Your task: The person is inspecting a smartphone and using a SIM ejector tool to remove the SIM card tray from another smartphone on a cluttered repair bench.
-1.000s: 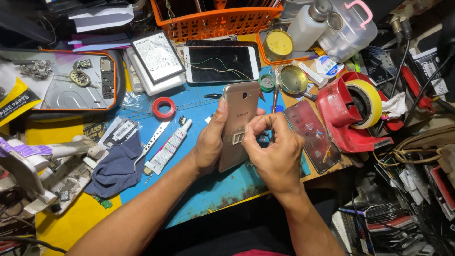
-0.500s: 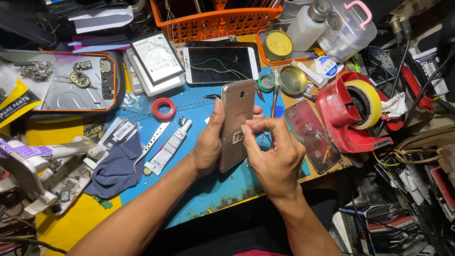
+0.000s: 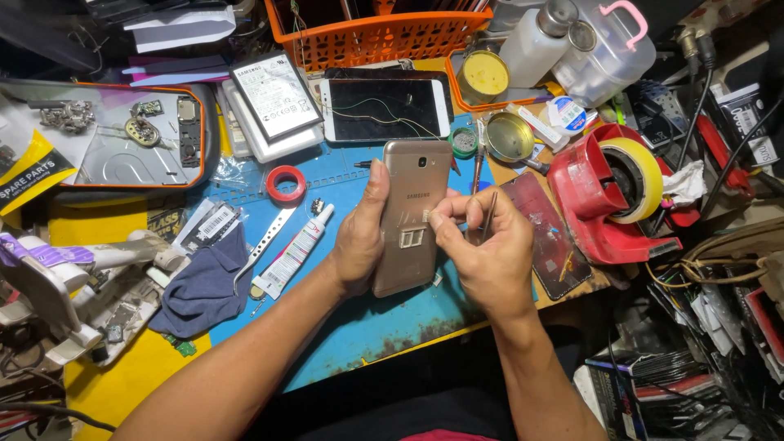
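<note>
My left hand (image 3: 359, 237) grips a gold smartphone (image 3: 412, 214) by its left edge, back side up, tilted over the blue work mat (image 3: 359, 318). A small metal card tray (image 3: 411, 238) lies on the phone's back. My right hand (image 3: 482, 249) sits at the phone's right edge, thumb and forefinger pinched on a tiny piece there, with a thin dark tool (image 3: 487, 216) held between the fingers.
A cracked white phone (image 3: 384, 109), a red tape roll (image 3: 287, 183), a glue tube (image 3: 296, 249) and a dark cloth (image 3: 204, 286) lie on the mat. A red tape dispenser (image 3: 608, 192) stands right, an orange basket (image 3: 376, 33) behind, a parts tray (image 3: 122, 139) left.
The gold phone has shifted slightly left and lower in my left hand. My right hand has moved with it and stays pinched at its right edge.
</note>
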